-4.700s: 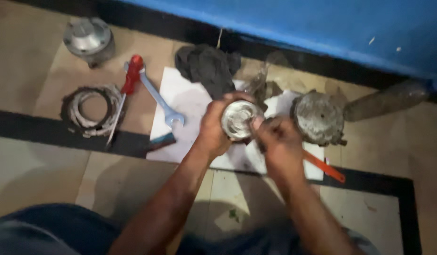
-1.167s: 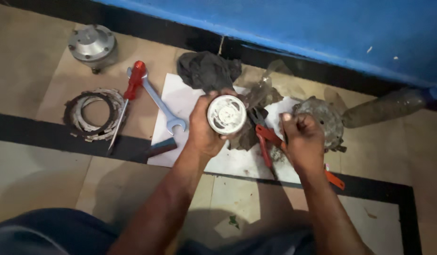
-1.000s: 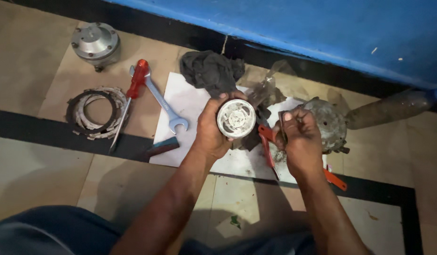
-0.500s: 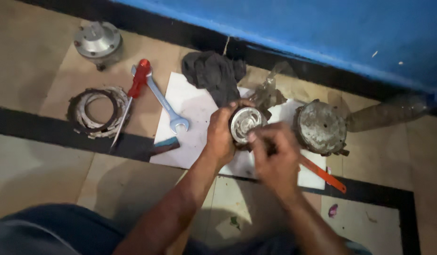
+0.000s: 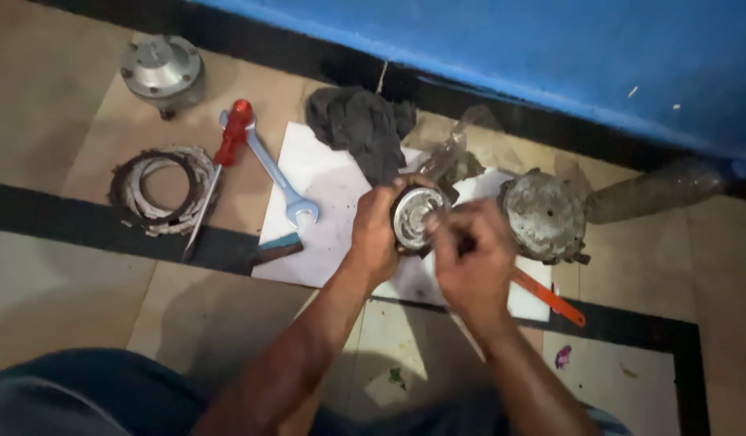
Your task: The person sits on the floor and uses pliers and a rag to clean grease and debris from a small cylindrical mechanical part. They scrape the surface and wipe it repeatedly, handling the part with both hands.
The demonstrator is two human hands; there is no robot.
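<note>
The left hand (image 5: pixel 375 232) grips a round metal part (image 5: pixel 413 216) from its 9 o'clock side, fingers wrapped around the rim so its ribbed face turns up toward the camera, held just above the white sheet (image 5: pixel 320 194) on the floor (image 5: pixel 82 274). The right hand (image 5: pixel 470 258) has come back to that part: a second ago it was off at 3 o'clock, closed around the orange-handled pliers (image 5: pixel 550 297), and now those pliers lie on the floor at the hand's 4 o'clock while the hand sits closed against the part's 4 o'clock edge, fingers pinched on something small and dark that is too blurred to name. So the work has shifted from tool handling back to fingertip work on the face of the part, which has dropped from its raised, fully shown position to a lower, half-covered one. At the part's 3 o'clock rests a larger grimy round housing (image 5: pixel 544 216), untouched. At 11 o'clock lies a dark rag (image 5: pixel 361 125); further out toward 9 o'clock lie a blue spanner (image 5: pixel 272 173), a red-handled screwdriver (image 5: pixel 223 161), a stack of toothed rings (image 5: pixel 163 190), and a grey domed cover (image 5: pixel 161 69) near 10 o'clock.
</note>
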